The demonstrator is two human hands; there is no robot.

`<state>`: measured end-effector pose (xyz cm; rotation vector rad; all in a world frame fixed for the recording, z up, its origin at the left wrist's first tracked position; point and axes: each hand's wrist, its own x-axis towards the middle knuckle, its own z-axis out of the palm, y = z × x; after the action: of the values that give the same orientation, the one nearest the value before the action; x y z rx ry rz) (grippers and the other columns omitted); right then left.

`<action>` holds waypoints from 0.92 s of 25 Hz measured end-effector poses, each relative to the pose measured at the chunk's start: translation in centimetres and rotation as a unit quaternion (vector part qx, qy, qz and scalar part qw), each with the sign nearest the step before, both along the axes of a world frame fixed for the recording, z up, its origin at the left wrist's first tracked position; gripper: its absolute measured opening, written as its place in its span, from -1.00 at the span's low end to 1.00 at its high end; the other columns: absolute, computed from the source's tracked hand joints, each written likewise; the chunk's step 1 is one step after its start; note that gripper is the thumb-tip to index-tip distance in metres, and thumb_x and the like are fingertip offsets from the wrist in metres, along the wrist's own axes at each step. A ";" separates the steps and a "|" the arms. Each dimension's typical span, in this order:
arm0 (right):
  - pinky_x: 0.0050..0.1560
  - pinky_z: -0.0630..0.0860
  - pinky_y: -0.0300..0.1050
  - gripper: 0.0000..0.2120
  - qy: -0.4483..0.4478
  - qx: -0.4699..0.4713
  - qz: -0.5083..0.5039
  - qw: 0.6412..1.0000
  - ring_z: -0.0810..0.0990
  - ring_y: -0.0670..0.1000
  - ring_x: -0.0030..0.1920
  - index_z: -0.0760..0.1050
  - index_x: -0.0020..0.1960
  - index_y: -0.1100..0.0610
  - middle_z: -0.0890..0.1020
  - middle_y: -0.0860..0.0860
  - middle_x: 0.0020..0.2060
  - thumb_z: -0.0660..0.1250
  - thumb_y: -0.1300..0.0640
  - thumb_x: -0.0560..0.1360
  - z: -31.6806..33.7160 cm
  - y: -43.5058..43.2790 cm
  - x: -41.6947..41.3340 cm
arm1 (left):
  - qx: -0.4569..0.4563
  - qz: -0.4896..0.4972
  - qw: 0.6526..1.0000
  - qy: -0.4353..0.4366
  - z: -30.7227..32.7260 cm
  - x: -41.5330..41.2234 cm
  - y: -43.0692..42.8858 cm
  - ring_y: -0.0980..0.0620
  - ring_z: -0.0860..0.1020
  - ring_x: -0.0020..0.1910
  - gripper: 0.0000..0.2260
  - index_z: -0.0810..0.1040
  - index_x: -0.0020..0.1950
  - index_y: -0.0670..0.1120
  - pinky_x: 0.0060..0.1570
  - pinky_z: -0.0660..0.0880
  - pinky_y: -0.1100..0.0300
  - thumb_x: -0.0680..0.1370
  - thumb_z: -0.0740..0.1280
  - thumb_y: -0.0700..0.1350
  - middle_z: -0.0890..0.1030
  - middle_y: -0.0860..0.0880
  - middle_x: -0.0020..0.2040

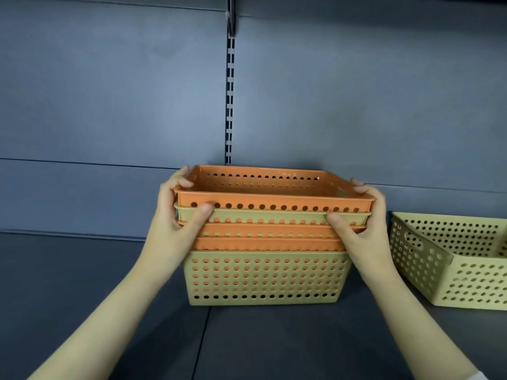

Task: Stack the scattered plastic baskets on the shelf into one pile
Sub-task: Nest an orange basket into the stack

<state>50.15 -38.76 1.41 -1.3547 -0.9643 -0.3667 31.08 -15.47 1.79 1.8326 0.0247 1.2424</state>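
Observation:
A pile of nested perforated plastic baskets stands on the dark shelf (82,283). Its bottom basket (264,281) is yellow-green, with orange and yellow-green rims layered above it. The top orange basket (274,200) sits in the pile. My left hand (175,223) grips the left end of the upper rims, fingers over the orange rim and thumb on the yellow-green rim below. My right hand (359,223) holds the right end the same way. One more yellow-green basket (450,259) stands apart on the shelf to the right, turned at an angle.
The grey back panel (109,105) rises close behind the pile, with a slotted upright (230,105) at its middle. A seam in the shelf runs from under the pile toward me. Bare shelf lies to the left of the pile.

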 end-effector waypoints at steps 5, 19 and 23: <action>0.17 0.44 -0.37 -0.49 -0.007 0.007 -0.040 0.999 0.50 -0.32 0.23 0.30 0.18 -0.20 0.45 -0.23 0.30 0.45 -0.11 0.31 -0.1 0.2 -0.1 | -0.019 -0.014 0.998 -0.055 -0.7 0.9 0.2 0.16 0.36 0.45 -0.68 0.34 0.17 0.18 0.39 0.36 -0.01 0.48 0.35 0.09 0.33 0.19 0.46; 0.11 0.50 -0.28 -0.55 0.039 -0.072 -0.149 0.985 0.53 -0.36 0.12 0.32 0.31 -0.09 0.50 -0.24 0.18 0.40 -0.06 0.49 1.0 -4.2 -4.0 | -0.002 -0.040 0.998 0.043 -0.2 1.3 -1.1 0.19 0.51 0.29 -0.57 0.27 0.28 0.37 0.27 0.49 0.02 0.45 0.28 0.33 0.34 0.22 0.49; 0.37 0.40 -0.05 -0.43 0.085 -0.075 -0.177 0.978 0.41 -0.09 0.41 0.26 0.47 -0.13 0.43 -0.14 0.38 0.33 -0.16 0.52 1.4 -5.2 -6.4 | 0.143 0.106 0.980 0.092 -1.2 -0.3 -1.8 -0.07 -0.05 0.61 -0.27 -0.07 0.62 0.00 0.55 -0.07 -0.11 0.58 0.14 0.27 0.02 -0.04 0.64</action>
<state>43.71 -43.96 2.79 -1.6720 -0.6164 -0.4438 30.75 -17.31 0.58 2.2380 0.1539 1.2682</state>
